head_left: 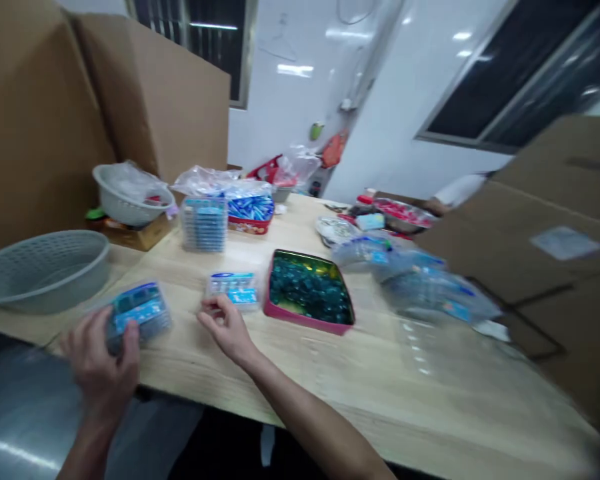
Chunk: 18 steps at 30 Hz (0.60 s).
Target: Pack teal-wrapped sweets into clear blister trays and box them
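My left hand (103, 353) is closed round a clear plastic box (143, 312) with a blue label, held at the table's near left edge and somewhat blurred. My right hand (230, 330) is loosely curled, thumb and fingertips a little apart, with nothing visible between them. Just behind its fingers lies a similar clear box (237, 293) with blue printing; whether they touch I cannot tell. To the right of that box is a pink-rimmed tin (310, 325) holding many dark, shiny blue-green pieces.
A stack of clear boxes (204, 227) stands beside a red tin of blue pieces (250, 210). A grey basket (45, 273) sits at the left, with a white basket (133, 197) behind. Bagged packs (425, 283) lie at right. Cardboard (180, 87) flanks the table; another person's arm (450, 197) shows beyond.
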Available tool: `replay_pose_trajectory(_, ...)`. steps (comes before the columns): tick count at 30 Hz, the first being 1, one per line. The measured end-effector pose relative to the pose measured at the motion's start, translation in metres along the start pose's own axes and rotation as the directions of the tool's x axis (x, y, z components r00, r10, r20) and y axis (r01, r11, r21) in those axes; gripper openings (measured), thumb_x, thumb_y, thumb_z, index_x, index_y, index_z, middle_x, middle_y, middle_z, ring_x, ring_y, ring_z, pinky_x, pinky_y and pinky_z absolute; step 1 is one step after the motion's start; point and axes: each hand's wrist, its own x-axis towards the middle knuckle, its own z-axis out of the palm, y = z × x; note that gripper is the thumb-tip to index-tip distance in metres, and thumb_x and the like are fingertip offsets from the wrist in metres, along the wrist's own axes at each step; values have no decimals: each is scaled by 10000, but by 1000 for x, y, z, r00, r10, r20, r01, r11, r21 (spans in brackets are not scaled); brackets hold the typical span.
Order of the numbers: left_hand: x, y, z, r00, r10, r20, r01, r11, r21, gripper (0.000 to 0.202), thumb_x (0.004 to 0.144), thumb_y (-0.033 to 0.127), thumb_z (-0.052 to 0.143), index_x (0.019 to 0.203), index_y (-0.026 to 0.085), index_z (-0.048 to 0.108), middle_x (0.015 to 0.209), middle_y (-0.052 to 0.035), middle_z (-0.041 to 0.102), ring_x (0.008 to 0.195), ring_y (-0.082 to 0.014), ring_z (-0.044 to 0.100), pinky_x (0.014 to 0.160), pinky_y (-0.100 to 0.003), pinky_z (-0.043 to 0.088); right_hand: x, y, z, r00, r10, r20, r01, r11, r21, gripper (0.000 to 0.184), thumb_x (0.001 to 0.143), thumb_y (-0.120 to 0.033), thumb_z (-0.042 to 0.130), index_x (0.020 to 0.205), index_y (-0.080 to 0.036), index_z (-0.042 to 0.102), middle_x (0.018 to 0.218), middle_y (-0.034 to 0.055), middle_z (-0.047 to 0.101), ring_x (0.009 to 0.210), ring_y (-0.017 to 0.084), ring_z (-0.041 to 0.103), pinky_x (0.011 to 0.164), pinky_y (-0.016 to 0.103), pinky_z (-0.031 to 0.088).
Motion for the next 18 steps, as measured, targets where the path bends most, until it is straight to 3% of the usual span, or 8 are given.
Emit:
replay_pose_trajectory(3, -42, 67, 26, 945, 217, 243, -132, 937, -324, 145, 824, 243, 553, 935, 172, 612, 932, -85, 648, 966, -246, 590, 901, -431, 464, -35, -1, -64, 994, -10, -109, -1, 995, -104, 101, 785, -273, 588, 749, -188, 628, 735, 6, 637, 709, 151, 595, 672, 264, 475)
replay_pose_trajectory(5, -73, 115, 40, 843, 359, 400, -144, 868, -475, 168, 840, 241, 519, 958, 180, 621, 990, -99, 654, 1009, -244, 588, 875, -411, 492, -50, 1, -113, 976, -37, -216, -12, 975, -222, 131, 799, -282, 570, 732, -184, 627, 731, 16, 649, 721, 165, 603, 680, 272, 471)
replay_pose_trajectory(6, -86, 139, 46, 756, 446, 479, -152, 832, -533, 199, 841, 259, 515, 985, 176, 624, 1084, -121, 641, 1090, -266, 560, 910, -434, 479, -55, 4, -138, 963, -54, -263, -26, 956, -292, 139, 797, -290, 566, 736, -183, 630, 741, 24, 657, 725, 171, 608, 684, 277, 472)
replay_pose_trajectory(8, -107, 179, 52, 529, 601, 599, -140, 758, -637, 392, 828, 355, 548, 1170, 164, 567, 1310, -159, 524, 1264, -319, 427, 994, -484, 419, -59, 10, -187, 936, -72, -344, -93, 893, -440, 144, 786, -289, 550, 741, -182, 635, 761, 39, 672, 738, 185, 622, 680, 284, 479)
replay_pose_trajectory(10, -118, 210, 53, 313, 712, 629, -89, 681, -727, 592, 831, 434, 542, 1353, 191, 405, 1470, -143, 336, 1367, -337, 261, 1072, -522, 317, -57, 17, -229, 916, -45, -399, -226, 763, -606, 120, 754, -245, 547, 746, -181, 648, 776, 49, 688, 749, 191, 635, 697, 287, 483)
replay_pose_trajectory(12, -123, 230, 54, 170, 767, 619, -35, 633, -774, 664, 844, 493, 503, 1411, 211, 304, 1524, -129, 213, 1400, -345, 141, 1109, -554, 214, -51, 24, -262, 899, -2, -438, -336, 640, -691, 120, 722, -194, 553, 770, -173, 660, 796, 59, 698, 747, 195, 645, 714, 296, 480)
replay_pose_trajectory(14, -124, 240, 55, 97, 770, 631, -9, 635, -773, 652, 854, 527, 467, 1395, 189, 332, 1526, -144, 195, 1405, -358, 83, 1119, -571, 148, -43, 30, -283, 888, 20, -459, -384, 580, -719, 154, 702, -159, 558, 810, -166, 668, 811, 68, 702, 746, 203, 649, 720, 307, 473)
replay_pose_trajectory(18, -118, 231, 55, 49, 726, 686, -23, 688, -725, 599, 852, 505, 478, 1324, 140, 423, 1503, -170, 248, 1409, -354, 42, 1134, -546, 110, -28, 41, -295, 900, 32, -435, -384, 531, -755, 133, 694, -184, 603, 811, -185, 665, 773, 43, 684, 738, 195, 632, 704, 291, 451)
